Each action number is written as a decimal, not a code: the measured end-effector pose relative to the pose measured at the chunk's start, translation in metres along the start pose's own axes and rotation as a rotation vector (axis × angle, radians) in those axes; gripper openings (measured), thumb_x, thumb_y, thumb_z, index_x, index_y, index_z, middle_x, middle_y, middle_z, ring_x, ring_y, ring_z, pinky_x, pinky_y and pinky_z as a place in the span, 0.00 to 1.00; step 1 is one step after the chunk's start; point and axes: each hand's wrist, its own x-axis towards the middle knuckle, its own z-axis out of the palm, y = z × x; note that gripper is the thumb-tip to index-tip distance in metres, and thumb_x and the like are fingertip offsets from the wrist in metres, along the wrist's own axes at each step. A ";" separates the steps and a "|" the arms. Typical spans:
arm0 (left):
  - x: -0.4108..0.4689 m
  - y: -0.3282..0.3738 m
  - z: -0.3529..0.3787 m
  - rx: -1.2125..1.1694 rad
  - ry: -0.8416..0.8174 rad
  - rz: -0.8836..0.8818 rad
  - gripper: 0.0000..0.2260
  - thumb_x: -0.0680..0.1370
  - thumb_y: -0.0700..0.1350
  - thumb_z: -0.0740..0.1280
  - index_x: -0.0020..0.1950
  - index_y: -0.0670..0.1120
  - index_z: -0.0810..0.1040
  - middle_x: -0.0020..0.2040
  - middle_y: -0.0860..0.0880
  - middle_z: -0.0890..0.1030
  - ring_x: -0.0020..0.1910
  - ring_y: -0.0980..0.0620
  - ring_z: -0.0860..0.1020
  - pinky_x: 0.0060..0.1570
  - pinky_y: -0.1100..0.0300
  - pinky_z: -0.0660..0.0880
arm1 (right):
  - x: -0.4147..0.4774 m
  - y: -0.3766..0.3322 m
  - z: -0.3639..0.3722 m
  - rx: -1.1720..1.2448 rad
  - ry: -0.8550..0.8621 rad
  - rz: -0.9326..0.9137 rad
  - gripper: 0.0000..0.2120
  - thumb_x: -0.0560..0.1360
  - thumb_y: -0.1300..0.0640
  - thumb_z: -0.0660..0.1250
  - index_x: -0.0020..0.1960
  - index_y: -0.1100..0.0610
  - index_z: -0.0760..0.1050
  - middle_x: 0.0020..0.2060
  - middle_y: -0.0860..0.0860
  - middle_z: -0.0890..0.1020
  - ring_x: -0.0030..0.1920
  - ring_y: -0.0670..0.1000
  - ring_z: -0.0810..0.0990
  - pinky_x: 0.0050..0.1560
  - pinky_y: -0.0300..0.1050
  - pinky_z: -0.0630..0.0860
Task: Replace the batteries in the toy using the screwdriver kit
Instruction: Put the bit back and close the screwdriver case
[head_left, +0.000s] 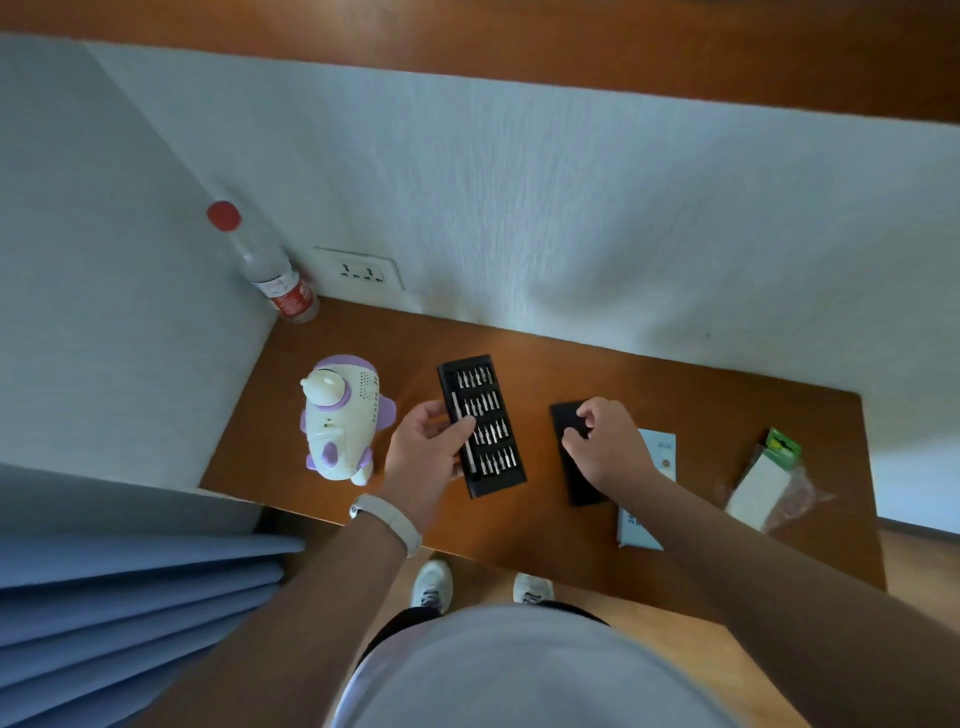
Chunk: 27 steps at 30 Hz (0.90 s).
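While the left hand (423, 452) curls its fingers (460, 432) round the left edge of the bit tray (491, 415), the right hand (605, 447) grips a black cover (577, 480) just right of the tray, fingers bent over it. Both lie on the desk (571, 364). Left of the tray stands the toy (340, 415); far right of it, a battery pack (761, 483); behind-left, a bottle (275, 275).
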 end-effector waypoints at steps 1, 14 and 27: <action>0.001 0.002 -0.003 -0.003 0.000 0.000 0.10 0.78 0.41 0.71 0.58 0.48 0.77 0.49 0.49 0.86 0.46 0.50 0.86 0.38 0.56 0.82 | 0.000 0.000 0.003 -0.027 -0.004 0.021 0.15 0.78 0.52 0.68 0.62 0.53 0.70 0.54 0.50 0.72 0.52 0.49 0.73 0.48 0.40 0.71; 0.004 0.015 -0.027 0.020 -0.161 0.032 0.11 0.79 0.39 0.70 0.60 0.47 0.76 0.49 0.49 0.87 0.49 0.48 0.86 0.42 0.52 0.83 | 0.004 0.010 0.041 -0.267 0.001 0.203 0.36 0.72 0.49 0.73 0.72 0.55 0.57 0.64 0.56 0.70 0.64 0.56 0.71 0.61 0.52 0.73; 0.005 0.029 -0.037 0.060 -0.201 0.040 0.09 0.79 0.39 0.70 0.58 0.46 0.78 0.48 0.50 0.87 0.48 0.48 0.86 0.43 0.50 0.83 | -0.005 -0.003 0.036 -0.276 -0.108 0.236 0.12 0.77 0.57 0.65 0.58 0.51 0.66 0.42 0.51 0.77 0.39 0.52 0.79 0.42 0.53 0.81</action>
